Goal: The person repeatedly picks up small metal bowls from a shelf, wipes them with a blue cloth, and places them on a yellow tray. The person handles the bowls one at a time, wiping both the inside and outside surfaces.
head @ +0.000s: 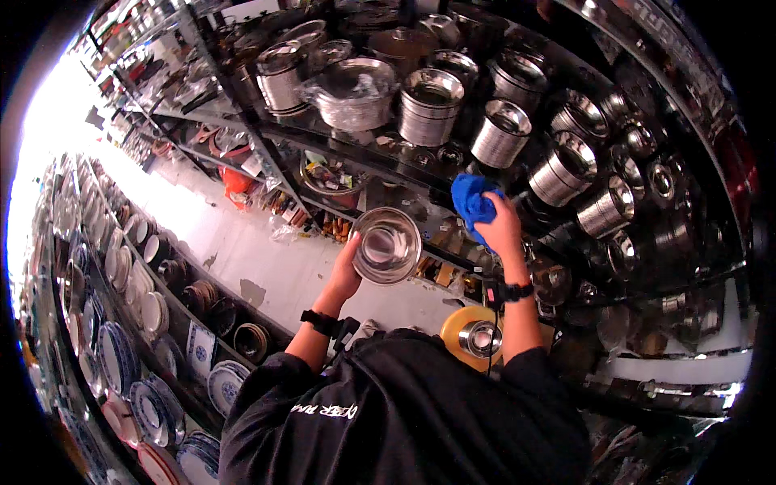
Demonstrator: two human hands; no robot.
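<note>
My left hand point(346, 267) grips a shiny stainless steel bowl point(388, 245) by its left rim, its open side turned up towards me above the aisle floor. A bunched blue cloth point(474, 203) is in my right hand point(502, 227), which is raised near the shelf edge, to the right of the bowl and apart from it. Straight ahead, stacks of steel bowls point(431, 115) stand on the metal shelf point(364, 151). One stack of steel containers point(500, 136) is just beyond the cloth. Part of the bowl's outer side is hidden from view.
Below my right forearm, a yellow round stool point(451, 327) carries a few nested steel bowls point(479, 338). Racks of patterned plates point(154, 412) line the left side. Plastic-wrapped bowls point(354, 100) stand on the shelf. An orange bag point(235, 185) hangs low near the pale floor point(242, 254).
</note>
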